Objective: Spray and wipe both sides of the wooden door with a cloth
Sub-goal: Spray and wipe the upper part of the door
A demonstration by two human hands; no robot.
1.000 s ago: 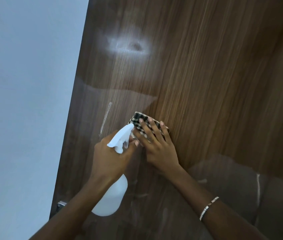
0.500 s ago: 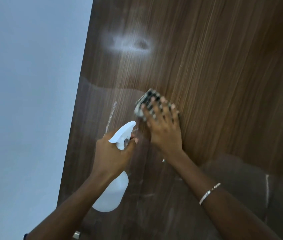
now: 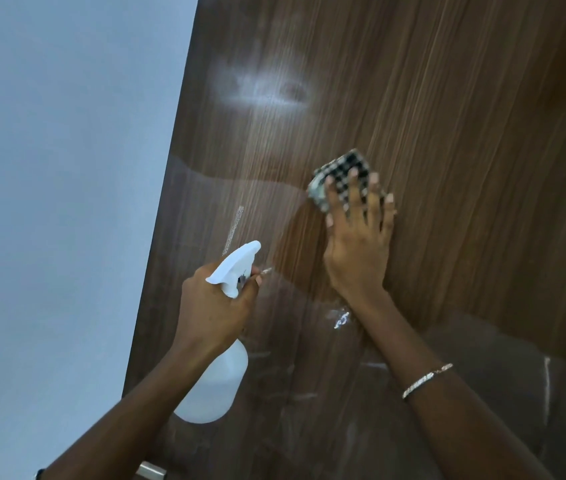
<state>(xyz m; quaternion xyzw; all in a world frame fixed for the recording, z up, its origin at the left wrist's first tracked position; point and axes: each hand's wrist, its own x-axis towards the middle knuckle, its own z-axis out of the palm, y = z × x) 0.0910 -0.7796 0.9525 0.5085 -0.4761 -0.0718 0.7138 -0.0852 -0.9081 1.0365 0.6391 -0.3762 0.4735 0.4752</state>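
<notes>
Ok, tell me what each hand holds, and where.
Left hand grips the white spray bottle by its neck; right hand presses the checked cloth flat on the wooden door.

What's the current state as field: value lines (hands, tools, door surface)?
wooden door: glossy; hazy white patch above the cloth, thin white streak to its left
left hand: grips white spray bottle by its neck
right hand: flat, fingers spread, presses checked cloth against the door
bracelet: on right wrist
wall: pale, left of the door edge

Bare forearms point(image 3: 125, 414), left hand point(image 3: 212, 306), right hand point(image 3: 357, 251), thin silvery chain bracelet point(image 3: 427, 380) round the right wrist, dark scrap at left arm's lower edge, unclear.
</notes>
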